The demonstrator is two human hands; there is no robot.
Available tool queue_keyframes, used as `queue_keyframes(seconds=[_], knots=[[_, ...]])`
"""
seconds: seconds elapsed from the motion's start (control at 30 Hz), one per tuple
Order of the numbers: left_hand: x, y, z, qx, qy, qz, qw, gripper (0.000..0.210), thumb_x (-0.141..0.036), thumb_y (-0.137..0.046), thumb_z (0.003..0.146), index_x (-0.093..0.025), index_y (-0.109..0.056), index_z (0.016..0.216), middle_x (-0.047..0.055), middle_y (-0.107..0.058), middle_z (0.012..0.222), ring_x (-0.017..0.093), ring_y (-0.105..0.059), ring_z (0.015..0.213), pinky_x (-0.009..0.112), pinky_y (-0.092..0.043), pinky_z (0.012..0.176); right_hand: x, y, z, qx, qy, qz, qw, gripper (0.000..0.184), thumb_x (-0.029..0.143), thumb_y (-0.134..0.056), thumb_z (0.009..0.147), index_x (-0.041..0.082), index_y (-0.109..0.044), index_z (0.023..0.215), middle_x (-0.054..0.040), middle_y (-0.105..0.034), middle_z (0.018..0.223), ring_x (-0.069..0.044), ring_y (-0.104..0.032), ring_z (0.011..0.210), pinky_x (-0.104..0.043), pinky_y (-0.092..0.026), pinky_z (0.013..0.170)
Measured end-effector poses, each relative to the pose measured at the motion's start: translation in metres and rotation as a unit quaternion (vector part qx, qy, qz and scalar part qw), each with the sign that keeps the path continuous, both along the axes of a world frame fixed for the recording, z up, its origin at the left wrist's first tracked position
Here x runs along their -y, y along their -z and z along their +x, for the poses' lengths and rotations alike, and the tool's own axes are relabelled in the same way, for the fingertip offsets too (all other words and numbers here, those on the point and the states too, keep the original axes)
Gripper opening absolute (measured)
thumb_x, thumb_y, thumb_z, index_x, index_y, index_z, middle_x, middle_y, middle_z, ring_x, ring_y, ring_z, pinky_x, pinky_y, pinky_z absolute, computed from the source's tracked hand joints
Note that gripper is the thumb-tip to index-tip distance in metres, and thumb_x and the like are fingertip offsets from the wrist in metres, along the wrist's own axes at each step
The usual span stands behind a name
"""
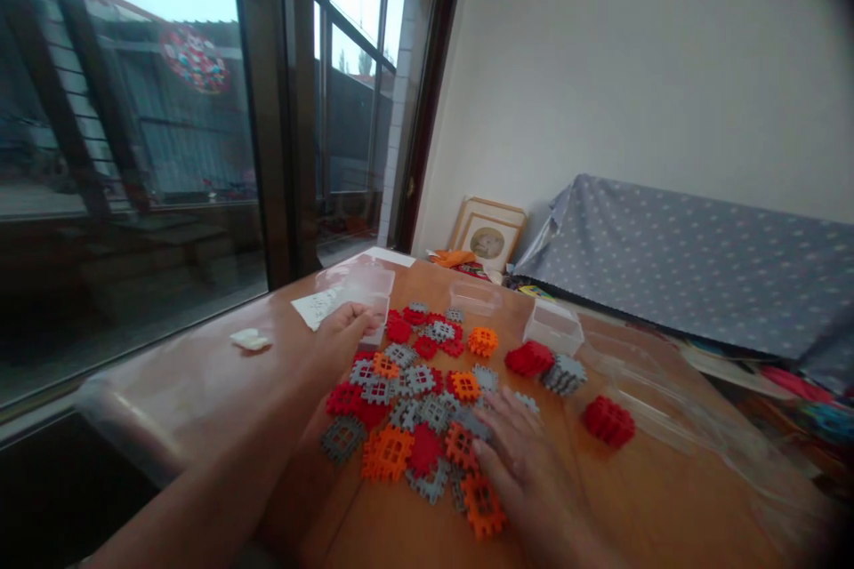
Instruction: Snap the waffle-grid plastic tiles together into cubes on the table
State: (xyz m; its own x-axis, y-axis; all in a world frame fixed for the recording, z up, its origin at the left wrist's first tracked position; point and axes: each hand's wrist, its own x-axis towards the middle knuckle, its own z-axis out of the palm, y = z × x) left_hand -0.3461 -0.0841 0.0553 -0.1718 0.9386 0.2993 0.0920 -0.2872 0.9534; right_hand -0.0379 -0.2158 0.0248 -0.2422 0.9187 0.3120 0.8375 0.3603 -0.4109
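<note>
Many plastic interlocking building tiles in red, grey and orange lie in a loose pile on the table. My left hand (348,322) is at the pile's far left edge, fingers closed at the side of a clear plastic box (370,283). Over the near right side of the pile is my right hand (517,440). Its fingers are stretched out and touch the grey tiles (472,420). Close by its thumb lie a red-orange window tile (460,444) and an orange window tile (483,505).
Right of the pile stand red stacked tiles (529,358), grey stacked tiles (564,374), another red stack (608,421) and an orange stack (482,341). Behind them is a clear container (553,326). A paper sheet (312,309) and crumpled tissue (250,339) lie left, near the window.
</note>
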Motion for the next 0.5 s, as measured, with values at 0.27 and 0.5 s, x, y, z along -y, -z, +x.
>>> queue_keyframes(seconds=[0.27, 0.5], knots=[[0.036, 0.032, 0.004, -0.211, 0.048, 0.021, 0.976, 0.033, -0.049, -0.057, 0.086, -0.021, -0.072, 0.097, 0.003, -0.074, 0.09, 0.023, -0.066, 0.086, 0.032, -0.049, 0.08, 0.005, 0.018, 0.073, -0.226, 0.098, 0.019, 0.969, 0.035, 0.049, -0.05, 0.095, 0.023, -0.07, 0.107, -0.0065, -0.074, 0.105, -0.025, -0.067, 0.098, -0.036, -0.052, 0.085], [0.045, 0.053, 0.011, -0.355, 0.065, 0.044, 0.932, 0.042, -0.05, -0.054, 0.089, -0.024, -0.07, 0.118, 0.009, -0.069, 0.124, 0.03, -0.061, 0.117, 0.039, -0.043, 0.104, -0.005, 0.009, 0.103, -0.305, 0.138, -0.003, 0.942, 0.039, 0.054, -0.05, 0.09, 0.019, -0.067, 0.085, 0.0022, -0.059, 0.062, -0.019, -0.057, 0.06, -0.028, -0.043, 0.058]])
